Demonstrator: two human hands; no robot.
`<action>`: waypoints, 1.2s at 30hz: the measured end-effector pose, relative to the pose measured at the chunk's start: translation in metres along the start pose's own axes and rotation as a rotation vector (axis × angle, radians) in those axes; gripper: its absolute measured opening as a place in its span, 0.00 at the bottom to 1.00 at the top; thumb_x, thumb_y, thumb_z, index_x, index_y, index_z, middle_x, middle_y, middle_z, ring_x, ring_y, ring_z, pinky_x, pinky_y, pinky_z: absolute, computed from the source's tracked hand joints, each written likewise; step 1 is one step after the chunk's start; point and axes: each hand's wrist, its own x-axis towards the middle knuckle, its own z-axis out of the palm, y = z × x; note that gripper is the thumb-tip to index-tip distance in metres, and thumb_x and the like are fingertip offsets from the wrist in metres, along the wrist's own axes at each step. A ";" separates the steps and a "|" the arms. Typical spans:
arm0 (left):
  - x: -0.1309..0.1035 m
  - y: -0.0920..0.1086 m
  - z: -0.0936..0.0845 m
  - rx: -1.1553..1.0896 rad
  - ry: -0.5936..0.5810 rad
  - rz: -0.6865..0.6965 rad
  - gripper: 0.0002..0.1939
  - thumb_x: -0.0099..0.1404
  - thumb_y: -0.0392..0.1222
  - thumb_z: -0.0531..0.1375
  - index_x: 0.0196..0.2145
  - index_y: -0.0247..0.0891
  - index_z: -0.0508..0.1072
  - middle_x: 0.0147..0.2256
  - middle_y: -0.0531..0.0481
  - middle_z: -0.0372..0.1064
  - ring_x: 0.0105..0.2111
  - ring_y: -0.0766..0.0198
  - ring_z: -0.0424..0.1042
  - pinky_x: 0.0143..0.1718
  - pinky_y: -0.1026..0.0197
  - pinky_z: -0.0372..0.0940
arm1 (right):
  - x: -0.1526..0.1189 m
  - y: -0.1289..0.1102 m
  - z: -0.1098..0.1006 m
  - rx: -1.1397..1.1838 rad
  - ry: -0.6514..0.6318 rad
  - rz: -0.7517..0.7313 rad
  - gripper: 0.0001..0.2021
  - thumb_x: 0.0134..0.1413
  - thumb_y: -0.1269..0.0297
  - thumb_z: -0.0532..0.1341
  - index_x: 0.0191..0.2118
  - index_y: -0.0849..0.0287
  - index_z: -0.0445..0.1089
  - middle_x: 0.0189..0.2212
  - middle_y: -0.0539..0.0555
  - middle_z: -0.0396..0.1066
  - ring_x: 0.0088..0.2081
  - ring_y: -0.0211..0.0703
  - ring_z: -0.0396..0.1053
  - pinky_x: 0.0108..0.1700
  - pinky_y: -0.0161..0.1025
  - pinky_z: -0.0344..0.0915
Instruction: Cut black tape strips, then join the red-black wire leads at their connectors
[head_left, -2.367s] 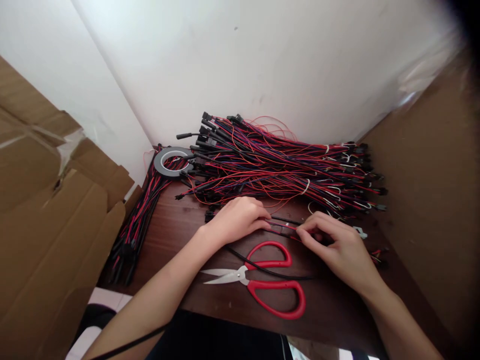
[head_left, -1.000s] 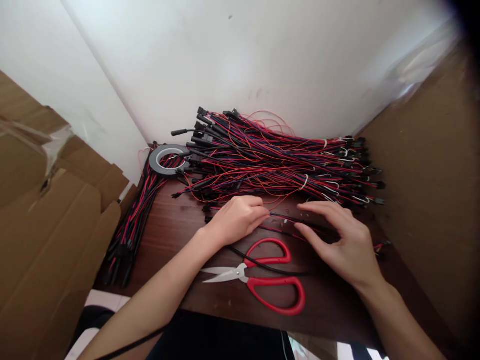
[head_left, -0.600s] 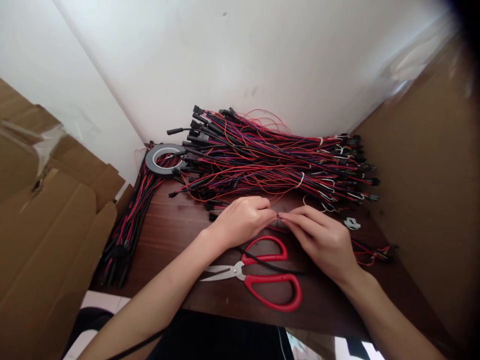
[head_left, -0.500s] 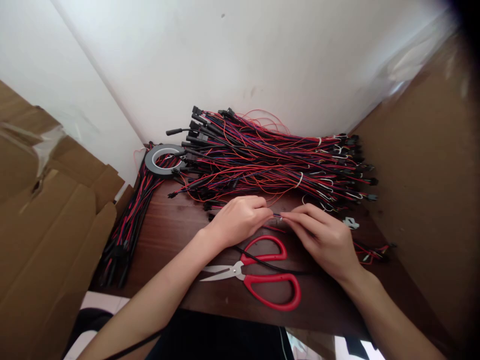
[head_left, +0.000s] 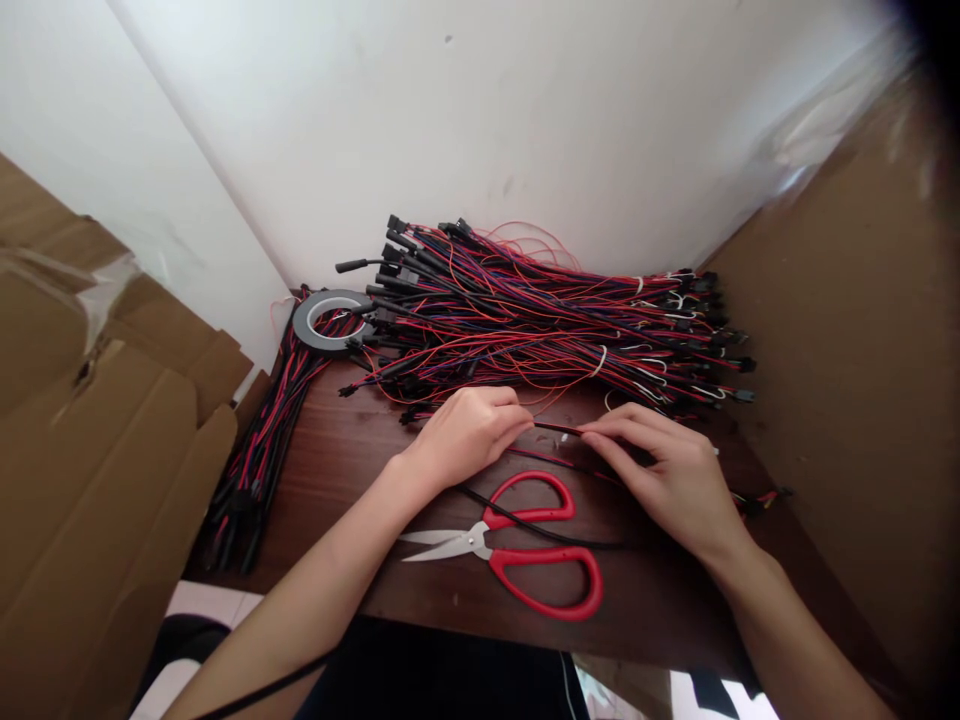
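Observation:
Between my two hands a short stretch of thin dark wire point(head_left: 557, 428) with a reddish tint runs nearly level. My left hand point(head_left: 480, 430) pinches its left part, fingers closed. At its right part, the thumb and fingertips of my right hand point(head_left: 660, 470) are closed on it. Below the hands lie scissors point(head_left: 474, 540) with red handles and parted blades, which point left. A black cable point(head_left: 517, 518) crosses over them. Another red and black wire point(head_left: 551, 459) passes just under the held one, partly hidden by the hands.
Tied bundles of red, black and blue wires point(head_left: 510, 310) with connectors fill the back of the brown table point(head_left: 330, 480). A grey tape roll point(head_left: 305, 322) rests by another wire bundle point(head_left: 262, 450) at left. Cardboard stands at left point(head_left: 112, 450) and right point(head_left: 840, 350).
My right hand has moved slightly right, away from my left. A longer stretch of wire now shows between them. The scissors have not visibly moved.

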 end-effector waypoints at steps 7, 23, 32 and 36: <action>-0.001 0.002 0.003 -0.038 0.031 -0.027 0.13 0.71 0.38 0.54 0.36 0.33 0.78 0.32 0.45 0.74 0.33 0.63 0.73 0.36 0.63 0.67 | 0.000 -0.001 0.001 0.042 -0.015 0.048 0.07 0.61 0.64 0.60 0.33 0.56 0.75 0.30 0.54 0.74 0.32 0.43 0.72 0.34 0.40 0.68; -0.005 0.005 0.005 -0.048 0.034 -0.023 0.12 0.70 0.38 0.56 0.35 0.33 0.78 0.33 0.45 0.75 0.33 0.64 0.74 0.36 0.64 0.68 | -0.002 -0.004 0.001 0.060 -0.010 0.020 0.06 0.60 0.66 0.61 0.33 0.56 0.75 0.30 0.53 0.73 0.31 0.42 0.71 0.33 0.39 0.67; -0.006 -0.004 -0.006 -0.116 0.097 -0.046 0.09 0.67 0.35 0.59 0.44 0.31 0.76 0.36 0.43 0.77 0.36 0.62 0.75 0.39 0.62 0.69 | -0.003 0.004 -0.012 0.028 0.060 0.019 0.05 0.58 0.67 0.63 0.31 0.55 0.74 0.30 0.52 0.72 0.32 0.43 0.70 0.36 0.41 0.66; -0.007 -0.006 -0.016 -0.203 0.080 -0.109 0.09 0.63 0.32 0.63 0.42 0.30 0.77 0.35 0.45 0.78 0.34 0.64 0.76 0.38 0.65 0.68 | -0.005 0.006 -0.020 0.019 0.060 0.028 0.05 0.57 0.65 0.64 0.30 0.54 0.74 0.29 0.51 0.72 0.30 0.43 0.70 0.35 0.42 0.66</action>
